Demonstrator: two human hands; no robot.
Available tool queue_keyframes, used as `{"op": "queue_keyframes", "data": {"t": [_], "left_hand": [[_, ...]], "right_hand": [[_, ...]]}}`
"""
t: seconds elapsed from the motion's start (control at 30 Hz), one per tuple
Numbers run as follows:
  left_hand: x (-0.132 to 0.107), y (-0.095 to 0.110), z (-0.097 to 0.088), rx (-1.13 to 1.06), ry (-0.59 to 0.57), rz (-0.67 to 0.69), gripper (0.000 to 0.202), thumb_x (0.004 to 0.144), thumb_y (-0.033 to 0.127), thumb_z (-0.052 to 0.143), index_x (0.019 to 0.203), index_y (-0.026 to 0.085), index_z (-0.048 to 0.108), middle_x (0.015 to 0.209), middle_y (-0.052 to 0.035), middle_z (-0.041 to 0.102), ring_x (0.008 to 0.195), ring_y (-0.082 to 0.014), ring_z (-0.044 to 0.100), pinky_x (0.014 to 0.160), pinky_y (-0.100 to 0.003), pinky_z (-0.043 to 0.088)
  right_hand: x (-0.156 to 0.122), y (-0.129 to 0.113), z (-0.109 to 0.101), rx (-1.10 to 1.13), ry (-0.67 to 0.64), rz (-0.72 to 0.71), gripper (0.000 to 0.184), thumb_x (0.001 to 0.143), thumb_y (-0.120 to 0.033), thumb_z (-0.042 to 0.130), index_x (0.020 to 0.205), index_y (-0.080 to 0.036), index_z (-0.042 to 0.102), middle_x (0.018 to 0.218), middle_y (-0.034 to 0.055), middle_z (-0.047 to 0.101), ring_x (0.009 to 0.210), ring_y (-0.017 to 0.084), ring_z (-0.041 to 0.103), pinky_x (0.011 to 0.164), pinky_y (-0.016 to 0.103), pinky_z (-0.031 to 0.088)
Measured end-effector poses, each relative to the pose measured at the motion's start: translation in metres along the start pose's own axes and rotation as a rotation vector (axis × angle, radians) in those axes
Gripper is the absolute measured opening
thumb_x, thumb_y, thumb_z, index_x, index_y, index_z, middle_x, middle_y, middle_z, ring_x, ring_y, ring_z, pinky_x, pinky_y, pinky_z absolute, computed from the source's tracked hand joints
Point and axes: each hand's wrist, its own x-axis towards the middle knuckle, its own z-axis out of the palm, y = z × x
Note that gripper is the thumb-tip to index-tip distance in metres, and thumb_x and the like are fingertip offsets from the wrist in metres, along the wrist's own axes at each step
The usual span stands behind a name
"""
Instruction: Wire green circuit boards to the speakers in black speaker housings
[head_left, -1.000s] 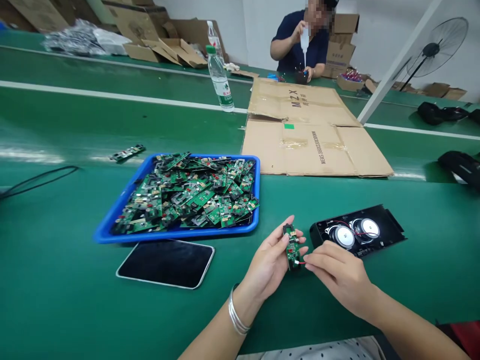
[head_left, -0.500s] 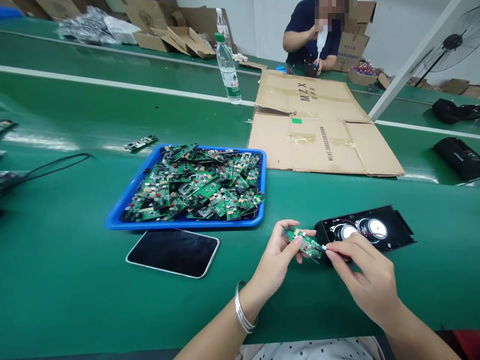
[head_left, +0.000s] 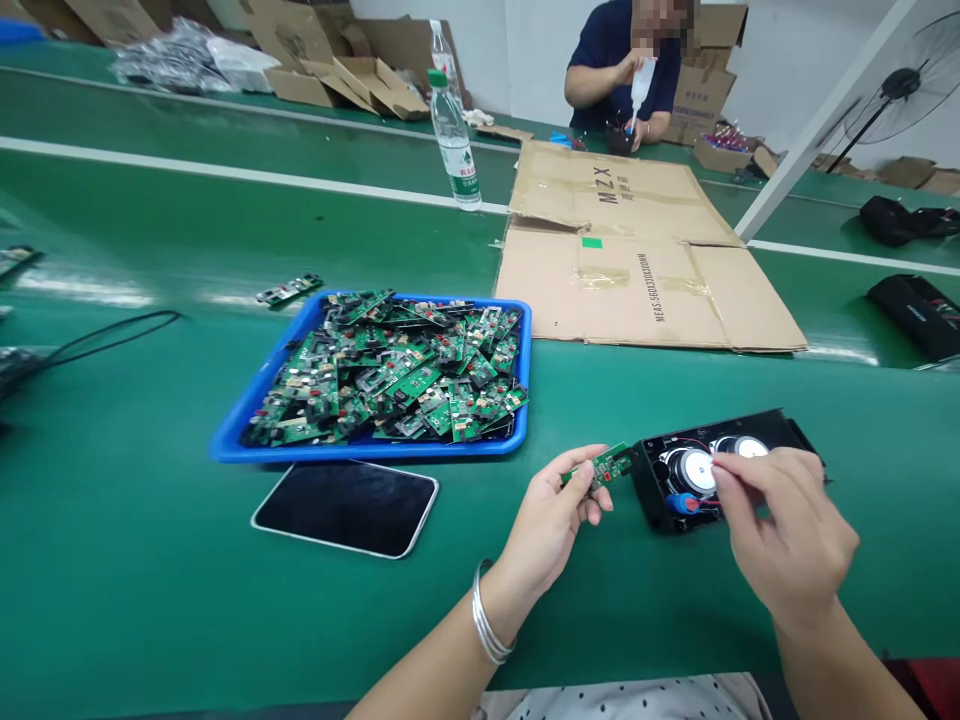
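Observation:
Between the thumb and fingers of my left hand [head_left: 559,515] is a small green circuit board [head_left: 611,466], its right end close to a black speaker housing [head_left: 660,512]. Two round speakers [head_left: 694,470] with white centres sit inside the housing, and a blue cylindrical part [head_left: 682,503] with a red wire lies below them. My right hand [head_left: 787,530] is over the housing, thumb and forefinger pinched together at the speakers. Whatever lies in that pinch is too small to make out. The hand hides part of the second speaker and the housing's right side.
A blue tray [head_left: 375,455] heaped with circuit boards stands left of my hands, with a phone [head_left: 345,508] in front. Flattened cardboard [head_left: 645,290] and a water bottle [head_left: 456,150] are farther back. Across the bench a person [head_left: 622,75] holds a white bottle.
My right hand has moved right, from the circuit board's end to over the speakers. The board has turned in my left hand, its right end now tipped up. The blue part has come into sight.

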Motion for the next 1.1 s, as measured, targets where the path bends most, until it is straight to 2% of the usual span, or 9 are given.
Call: {"op": "queue_keyframes", "data": {"t": [0.1,0.2,0.27,0.37,0.73,1.1], "left_hand": [[0.0,-0.001,0.001,-0.119,-0.009,0.023,0.037,0.08,0.032,0.067,0.11,0.011,0.064,0.077,-0.009,0.072,0.074,-0.0155,0.068,0.065,-0.02,0.052],[-0.002,-0.003,0.003,-0.189,-0.084,0.046,0.032,0.077,0.028,0.071,0.107,0.016,0.069,0.101,-0.0103,0.071,0.094,-0.0229,0.067,0.08,-0.03,0.053],[-0.004,-0.005,0.003,-0.199,-0.144,0.063,0.03,0.077,0.027,0.071,0.106,0.019,0.07,0.107,-0.01,0.07,0.102,-0.0254,0.064,0.089,-0.035,0.051],[-0.006,-0.007,0.002,-0.184,-0.207,0.069,0.03,0.077,0.027,0.071,0.106,0.02,0.071,0.104,-0.0106,0.072,0.11,-0.0279,0.06,0.097,-0.042,0.045],[-0.008,-0.008,0.002,-0.152,-0.282,0.112,0.03,0.071,0.027,0.076,0.101,0.026,0.072,0.107,-0.0089,0.071,0.114,-0.0297,0.057,0.101,-0.048,0.041],[-0.006,-0.016,0.0,-0.153,-0.326,0.141,0.027,0.075,0.025,0.074,0.102,0.029,0.071,0.113,-0.0058,0.069,0.117,-0.0251,0.055,0.099,-0.042,0.043]], "right_hand": [[-0.003,-0.014,0.011,0.068,-0.102,-0.021,0.012,0.083,-0.005,0.059,0.089,-0.015,0.057,0.071,0.0022,0.062,0.06,0.013,0.053,0.069,0.035,0.039],[-0.006,-0.028,0.026,0.113,-0.133,-0.019,0.008,0.085,-0.006,0.057,0.084,-0.014,0.055,0.064,0.0003,0.059,0.056,0.011,0.048,0.067,0.033,0.037],[-0.008,-0.032,0.034,0.109,-0.13,-0.005,0.009,0.086,-0.007,0.056,0.081,-0.014,0.054,0.06,-0.002,0.054,0.054,0.01,0.045,0.065,0.032,0.035],[-0.009,-0.033,0.039,0.1,-0.115,0.018,0.011,0.086,-0.007,0.055,0.078,-0.015,0.054,0.059,-0.0026,0.051,0.054,0.01,0.043,0.065,0.031,0.035],[-0.01,-0.034,0.04,0.164,-0.026,0.074,0.012,0.083,-0.004,0.058,0.077,-0.014,0.054,0.058,-0.0017,0.052,0.054,0.009,0.042,0.063,0.031,0.034],[-0.012,-0.033,0.047,0.18,-0.008,0.094,0.015,0.082,-0.003,0.058,0.074,-0.015,0.051,0.058,-0.0021,0.052,0.054,0.01,0.044,0.066,0.032,0.038]]}}
